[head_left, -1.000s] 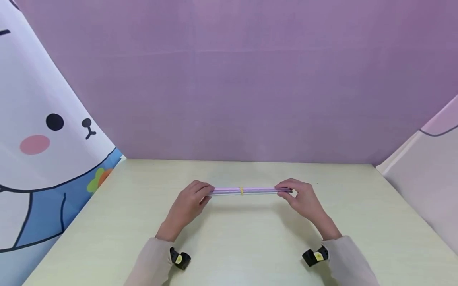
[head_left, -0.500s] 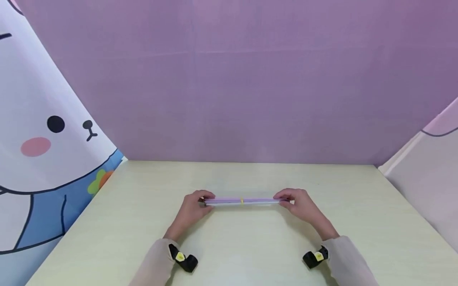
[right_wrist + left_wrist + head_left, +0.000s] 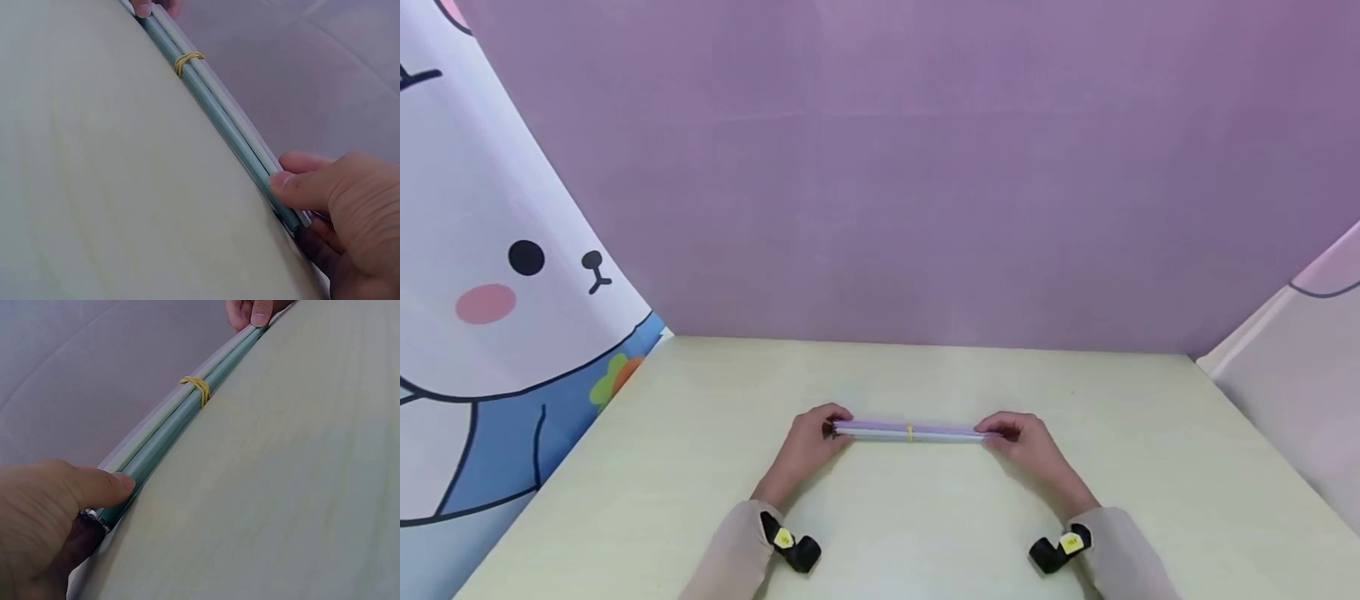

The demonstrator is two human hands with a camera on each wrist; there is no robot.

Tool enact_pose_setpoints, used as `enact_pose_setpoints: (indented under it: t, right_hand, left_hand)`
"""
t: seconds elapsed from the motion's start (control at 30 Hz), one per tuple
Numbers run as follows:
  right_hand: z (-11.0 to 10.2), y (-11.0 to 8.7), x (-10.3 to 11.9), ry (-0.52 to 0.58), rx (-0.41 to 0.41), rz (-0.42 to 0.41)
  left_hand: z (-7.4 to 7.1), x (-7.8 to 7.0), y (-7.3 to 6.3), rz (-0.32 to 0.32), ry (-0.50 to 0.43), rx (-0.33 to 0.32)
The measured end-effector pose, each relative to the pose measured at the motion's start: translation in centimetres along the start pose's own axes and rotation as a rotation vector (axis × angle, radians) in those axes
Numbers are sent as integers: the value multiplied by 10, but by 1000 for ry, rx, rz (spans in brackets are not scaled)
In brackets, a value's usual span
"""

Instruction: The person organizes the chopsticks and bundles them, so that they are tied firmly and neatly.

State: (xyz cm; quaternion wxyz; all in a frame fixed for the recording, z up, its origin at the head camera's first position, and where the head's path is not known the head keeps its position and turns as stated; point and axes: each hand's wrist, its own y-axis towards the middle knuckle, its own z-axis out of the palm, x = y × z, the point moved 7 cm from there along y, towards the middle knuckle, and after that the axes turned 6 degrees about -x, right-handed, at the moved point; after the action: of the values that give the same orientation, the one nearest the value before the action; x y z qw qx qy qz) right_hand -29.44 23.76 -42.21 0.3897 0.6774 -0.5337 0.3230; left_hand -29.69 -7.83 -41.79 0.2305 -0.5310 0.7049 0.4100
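A bundle of slim pastel sticks (image 3: 880, 428), lilac, pale and teal, lies crosswise close over the table, held at both ends. A yellow rubber band (image 3: 201, 389) is wound round its middle. My left hand (image 3: 811, 437) grips the left end, its thumb (image 3: 112, 487) along the teal stick; a silvery patterned bit shows at that end. My right hand (image 3: 1026, 446) pinches the opposite end, its thumb (image 3: 300, 187) on top and the other fingers behind and below. In the right wrist view the stick ends reach slightly past that thumb.
The pale wood-look table (image 3: 887, 533) extends to a purple cloth backdrop (image 3: 880, 183). A cloth printed with a white cartoon animal (image 3: 550, 308) hangs at the left, and a pale cloth (image 3: 1300, 392) hangs at the right. Black wrist cameras (image 3: 803, 553) sit by both sleeves.
Both hands have brought the bundle down and nearer to me, close to the table. The left hand's hold has shifted, so the dark bundle end now shows in it.
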Motion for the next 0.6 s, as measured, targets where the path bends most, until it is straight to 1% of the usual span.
enact_pose_setpoints:
  t: [0.07, 0.17, 0.23, 0.37, 0.47, 0.53, 0.6]
  right_hand:
    - [3, 0, 0, 3, -6, -32]
    - [7, 2, 0, -9, -15, -55]
    - [9, 3, 1, -28, -32, -72]
    - [12, 4, 5, -95, -77, -99]
    - [12, 3, 5, -140, -106, -93]
    - [12, 3, 4, -157, -111, -78]
    - [10, 3, 3, -161, -118, -59]
  left_hand:
    - [-2, 2, -1, -14, 13, -1]
    - [-6, 3, -2, -2, 40, -10]
    - [-8, 4, -3, 15, 60, -17]
    - [-11, 6, -3, 26, 73, -33]
    - [-10, 7, -2, 25, 73, -39]
    - [-9, 7, -2, 28, 74, -39]
    - [-8, 7, 0, 21, 77, -22]
